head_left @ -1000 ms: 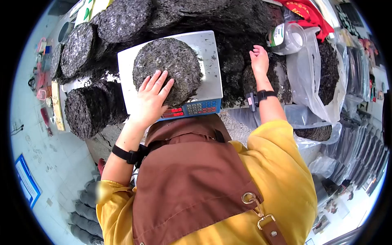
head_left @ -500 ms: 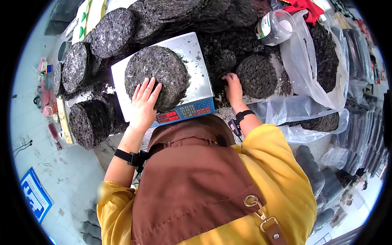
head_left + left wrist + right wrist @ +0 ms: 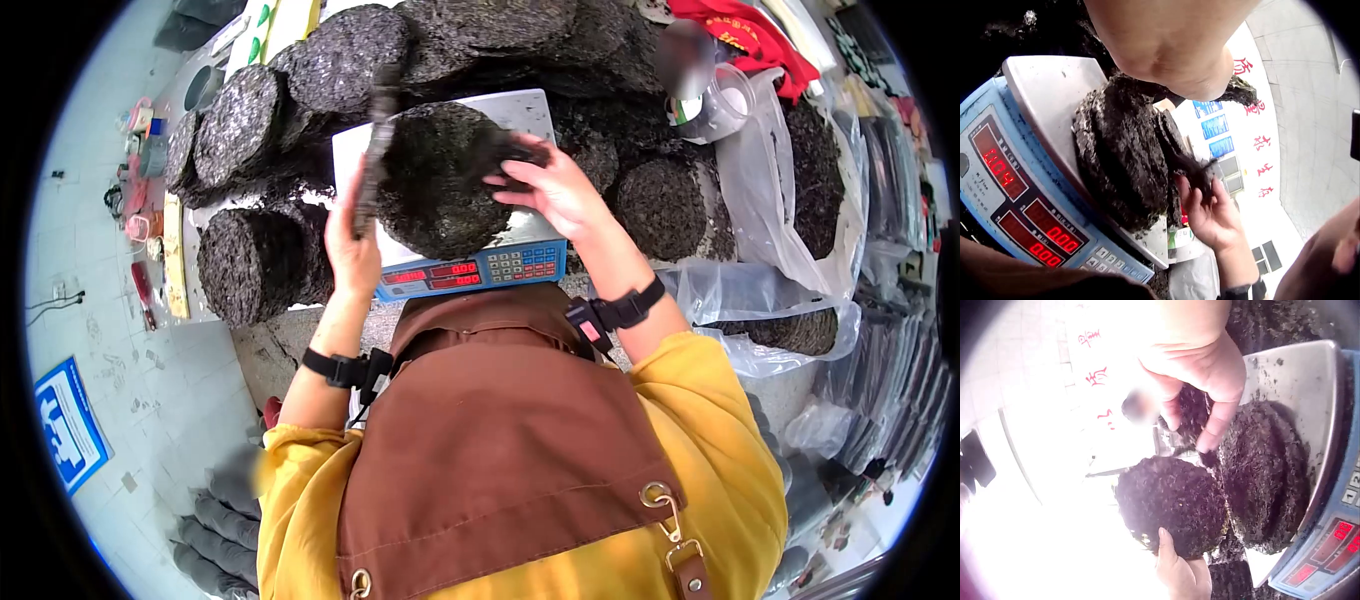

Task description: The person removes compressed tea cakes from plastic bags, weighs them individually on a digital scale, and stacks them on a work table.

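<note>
Dark round seaweed-like discs (image 3: 440, 195) lie stacked on the metal plate of a blue scale (image 3: 535, 112). At the stack's left side, the left hand (image 3: 352, 240) holds one disc (image 3: 374, 155) up on edge, its thumb flat on the face in the right wrist view (image 3: 1177, 572). The right hand (image 3: 568, 195) pinches a loose dark clump (image 3: 1194, 415) between thumb and fingers, above the stack's right part. In the left wrist view the clump (image 3: 1199, 176) hangs beside the stack (image 3: 1125, 144). Red digits (image 3: 1004, 169) glow on the scale's display.
More dark discs (image 3: 240, 125) stand behind and left of the scale. To the right are another disc (image 3: 660, 210), a clear jar (image 3: 728, 105), a plastic bag (image 3: 750, 190) and a red cloth (image 3: 750, 35).
The left hand has gone from lying flat on the stack to holding a disc tilted up. The right hand has moved left from beside the scale to over the stack, now with a clump.
</note>
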Demonstrator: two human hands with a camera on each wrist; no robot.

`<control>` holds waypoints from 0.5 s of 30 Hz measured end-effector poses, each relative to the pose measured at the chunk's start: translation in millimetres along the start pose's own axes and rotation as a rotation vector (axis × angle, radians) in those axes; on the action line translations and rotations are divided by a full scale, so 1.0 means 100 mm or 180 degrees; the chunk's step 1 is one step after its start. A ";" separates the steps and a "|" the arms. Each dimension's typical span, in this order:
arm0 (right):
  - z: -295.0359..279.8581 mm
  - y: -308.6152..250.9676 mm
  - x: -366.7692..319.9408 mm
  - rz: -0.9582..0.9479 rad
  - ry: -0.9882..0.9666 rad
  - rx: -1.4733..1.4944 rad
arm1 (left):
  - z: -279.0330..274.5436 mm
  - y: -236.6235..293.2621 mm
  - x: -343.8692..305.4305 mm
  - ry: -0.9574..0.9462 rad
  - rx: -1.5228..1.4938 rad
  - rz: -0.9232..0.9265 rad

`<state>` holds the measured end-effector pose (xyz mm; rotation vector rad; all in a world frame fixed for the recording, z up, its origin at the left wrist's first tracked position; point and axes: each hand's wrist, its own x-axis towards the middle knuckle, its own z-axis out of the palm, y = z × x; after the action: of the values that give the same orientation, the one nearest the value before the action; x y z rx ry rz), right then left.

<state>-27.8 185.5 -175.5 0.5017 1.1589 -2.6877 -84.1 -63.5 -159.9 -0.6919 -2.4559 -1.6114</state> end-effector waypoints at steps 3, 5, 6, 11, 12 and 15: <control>0.04 0.04 0.02 -0.0288 0.0488 -0.0619 | 0.18 -0.07 -0.08 -0.0786 0.0876 0.0731; -0.28 0.08 -0.10 -0.0514 0.0707 -0.0959 | 0.27 0.01 -0.15 -0.1479 0.1763 0.1086; -0.41 0.06 -0.20 -0.0681 0.0884 -0.0963 | 0.29 0.05 -0.17 -0.2032 0.2122 0.0982; -0.59 -0.37 -0.59 -0.0730 0.1286 -0.1282 | -0.05 0.27 -0.03 -0.1696 0.1621 0.1077; -0.51 -0.52 -0.62 -0.0848 0.1307 -0.1411 | -0.23 0.29 0.02 -0.1479 0.1433 0.1053; -0.38 -0.76 -0.67 -0.1331 0.1282 -0.1754 | -0.69 0.01 0.20 0.0028 0.1210 0.0778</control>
<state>22.0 266.5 -123.9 0.7914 2.2430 -2.4484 -111.8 -118.9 -122.8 -0.8731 -2.4529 -1.0214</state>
